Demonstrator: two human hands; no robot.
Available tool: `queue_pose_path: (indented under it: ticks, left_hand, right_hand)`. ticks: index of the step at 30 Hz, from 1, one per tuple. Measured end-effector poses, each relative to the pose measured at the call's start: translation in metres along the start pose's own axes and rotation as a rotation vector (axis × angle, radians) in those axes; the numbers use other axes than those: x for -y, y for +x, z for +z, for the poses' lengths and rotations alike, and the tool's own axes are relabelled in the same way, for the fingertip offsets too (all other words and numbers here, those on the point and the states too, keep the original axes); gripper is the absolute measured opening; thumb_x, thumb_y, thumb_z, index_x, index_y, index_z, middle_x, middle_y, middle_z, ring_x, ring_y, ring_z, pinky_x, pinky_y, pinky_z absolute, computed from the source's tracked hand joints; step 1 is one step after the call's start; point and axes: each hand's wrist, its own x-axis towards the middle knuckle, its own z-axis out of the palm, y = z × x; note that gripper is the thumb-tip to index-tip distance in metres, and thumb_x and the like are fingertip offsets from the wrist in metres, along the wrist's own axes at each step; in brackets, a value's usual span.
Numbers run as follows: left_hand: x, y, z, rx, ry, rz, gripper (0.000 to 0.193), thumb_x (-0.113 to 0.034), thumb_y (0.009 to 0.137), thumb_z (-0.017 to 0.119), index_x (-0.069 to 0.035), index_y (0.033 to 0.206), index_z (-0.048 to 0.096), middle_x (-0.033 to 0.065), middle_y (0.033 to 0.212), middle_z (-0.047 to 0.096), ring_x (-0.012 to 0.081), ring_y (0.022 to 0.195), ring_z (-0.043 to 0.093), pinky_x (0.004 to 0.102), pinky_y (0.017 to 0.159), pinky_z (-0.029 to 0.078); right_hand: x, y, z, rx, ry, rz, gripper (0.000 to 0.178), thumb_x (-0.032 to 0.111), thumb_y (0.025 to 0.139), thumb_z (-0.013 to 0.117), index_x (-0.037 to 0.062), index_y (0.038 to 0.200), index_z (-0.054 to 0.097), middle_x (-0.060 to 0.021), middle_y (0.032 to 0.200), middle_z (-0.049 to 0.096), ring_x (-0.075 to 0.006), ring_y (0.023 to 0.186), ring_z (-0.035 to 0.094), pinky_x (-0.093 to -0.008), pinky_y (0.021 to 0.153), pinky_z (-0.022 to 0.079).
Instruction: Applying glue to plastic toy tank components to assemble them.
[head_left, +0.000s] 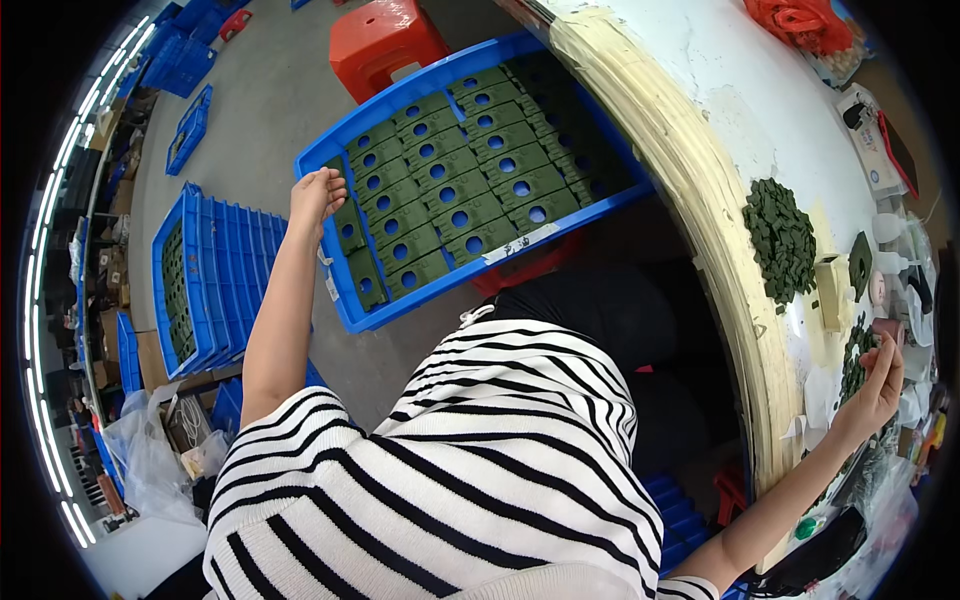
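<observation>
My left hand [318,196] is at the left rim of a blue plastic tray [410,308]. Its fingers are curled together, and whatever they pinch is hidden. Rows of flat dark green plates [441,196], each with a round hole, fill the tray. Over the workbench on the right, my right hand [873,393] has its thumb and fingertips drawn together. They meet the lower edge of a small brownish-pink cylinder [887,327]; whether they grip it is unclear. Small dark green pieces [856,362] lie beside this hand, with a larger pile [779,240] farther along the bench.
A red stool [387,45] stands beyond the tray. Stacked blue crates [225,270] are on the floor at left, near clear plastic bags [142,450]. The white bench [690,70] has a worn pale edge and carries a beige block [831,293] and small bottles [890,262].
</observation>
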Motion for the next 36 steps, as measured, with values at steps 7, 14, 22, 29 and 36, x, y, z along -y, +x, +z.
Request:
queue_pose_path:
  ticks: [7,14,22,29,36]
  left_hand:
    - [-0.011,-0.027,0.03,0.071,-0.054,0.147,0.025,-0.028,0.096,0.051,-0.006,0.098,0.062,0.0035,0.088,0.064,0.0102,0.076,0.06,0.0234,0.068,0.051]
    - [-0.071,-0.077,0.087,0.232,-0.119,0.356,0.026,-0.028,0.096,0.051,-0.005,0.097,0.062,0.003,0.087,0.064,0.0087,0.077,0.058,0.0235,0.07,0.049]
    - [-0.107,-0.105,0.147,0.432,-0.162,0.532,0.031,-0.028,0.095,0.052,-0.002,0.11,0.058,0.0076,0.1,0.063,0.0134,0.089,0.06,0.0269,0.079,0.048]
    - [-0.111,-0.183,0.206,0.545,-0.097,0.819,0.027,-0.024,0.1,0.043,0.0,0.102,0.057,0.0082,0.095,0.061,0.0146,0.084,0.057,0.028,0.078,0.047]
    - [-0.114,-0.251,0.276,0.846,-0.158,1.367,0.024,-0.014,0.1,0.04,0.003,0.096,0.056,0.0107,0.09,0.06,0.0171,0.081,0.057,0.0288,0.076,0.047]
  right_hand:
    - [0.007,-0.001,0.006,0.007,-0.024,-0.012,0.021,0.015,0.094,0.055,-0.0017,0.1,0.065,0.0013,0.076,0.056,-0.0045,0.068,0.046,-0.019,0.064,0.038]
    - [0.015,-0.003,0.008,-0.049,0.039,-0.025,0.016,0.012,0.093,0.057,-0.0022,0.097,0.065,0.0005,0.072,0.056,-0.0044,0.064,0.047,-0.0174,0.061,0.037]
    - [0.019,-0.002,0.001,-0.057,0.126,0.028,0.013,0.01,0.091,0.059,-0.002,0.092,0.064,0.0013,0.075,0.06,-0.0042,0.065,0.053,-0.018,0.059,0.042]
    - [0.016,0.007,-0.007,-0.087,0.097,-0.079,0.014,0.012,0.086,0.064,-0.0019,0.087,0.065,-0.0017,0.07,0.062,-0.0049,0.062,0.056,-0.0202,0.056,0.045]
    - [0.059,-0.061,-0.102,-0.556,-0.199,-0.344,0.009,0.006,0.085,0.065,-0.0023,0.089,0.066,-0.0046,0.074,0.066,-0.0076,0.063,0.06,-0.0206,0.059,0.048]
